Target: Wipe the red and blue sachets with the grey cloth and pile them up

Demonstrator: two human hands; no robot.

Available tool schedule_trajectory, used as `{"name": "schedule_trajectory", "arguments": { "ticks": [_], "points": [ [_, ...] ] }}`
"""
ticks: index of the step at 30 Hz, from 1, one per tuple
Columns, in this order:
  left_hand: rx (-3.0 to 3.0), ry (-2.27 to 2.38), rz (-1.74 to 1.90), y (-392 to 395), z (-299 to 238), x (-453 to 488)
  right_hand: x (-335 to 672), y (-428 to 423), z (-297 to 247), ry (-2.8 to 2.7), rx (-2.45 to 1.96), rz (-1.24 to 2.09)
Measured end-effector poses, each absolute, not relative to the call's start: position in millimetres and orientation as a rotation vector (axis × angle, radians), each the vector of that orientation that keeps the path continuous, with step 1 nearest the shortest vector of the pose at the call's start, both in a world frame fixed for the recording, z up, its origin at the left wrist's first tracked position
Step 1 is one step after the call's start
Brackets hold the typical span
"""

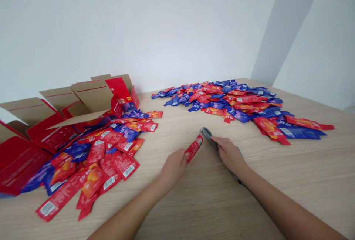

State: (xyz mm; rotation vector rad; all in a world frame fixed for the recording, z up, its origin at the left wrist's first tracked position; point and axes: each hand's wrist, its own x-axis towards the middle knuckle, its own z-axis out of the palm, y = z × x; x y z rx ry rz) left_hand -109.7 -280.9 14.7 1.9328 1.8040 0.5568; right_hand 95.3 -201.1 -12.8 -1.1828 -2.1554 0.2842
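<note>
My left hand is closed on the lower end of a red sachet. The sachet tilts up to the right, with a white barcode patch near its upper end. My right hand is wrapped round a grey hand-held device with a rounded head. Its handle runs down under the palm, and its lower end shows below the wrist. The blur hides exactly what kind of device it is. The head sits close beside the sachet's barcode end; whether they touch, I cannot tell.
Red and blue sachets lie heaped on the left, against several open red cardboard boxes. A larger spread of red and blue sachets covers the back right of the wooden table. Behind it stands a white wall.
</note>
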Motion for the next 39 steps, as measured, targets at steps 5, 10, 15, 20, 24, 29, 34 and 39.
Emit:
{"name": "schedule_trajectory", "arguments": {
  "ticks": [5,10,15,20,24,29,34,39],
  "points": [
    [0.999,1.423,0.908,-283,0,-119,74,-232,-2,-2.117,-0.946,0.311],
    [0.923,1.368,0.869,-282,-3,-120,49,-257,1,-2.673,-0.791,0.309],
    [0.917,1.309,0.859,-282,-2,-123,53,-250,-2,-2.675,-0.957,0.244],
    [0.937,1.38,0.855,-282,-4,-119,54,-252,0,-2.713,-0.85,0.3],
    [0.874,1.287,0.929,-285,-3,-122,63,-236,-2,-2.636,-1.06,0.203],
    [0.724,1.267,1.359,-293,22,-167,75,-230,-1,-2.62,-1.13,0.171],
    [0.468,1.263,1.933,-288,57,-216,68,-239,3,-2.658,-1.167,0.159],
    [0.669,1.339,1.57,-237,38,-182,64,-242,5,-2.671,-1.144,0.19]
  ]
}}
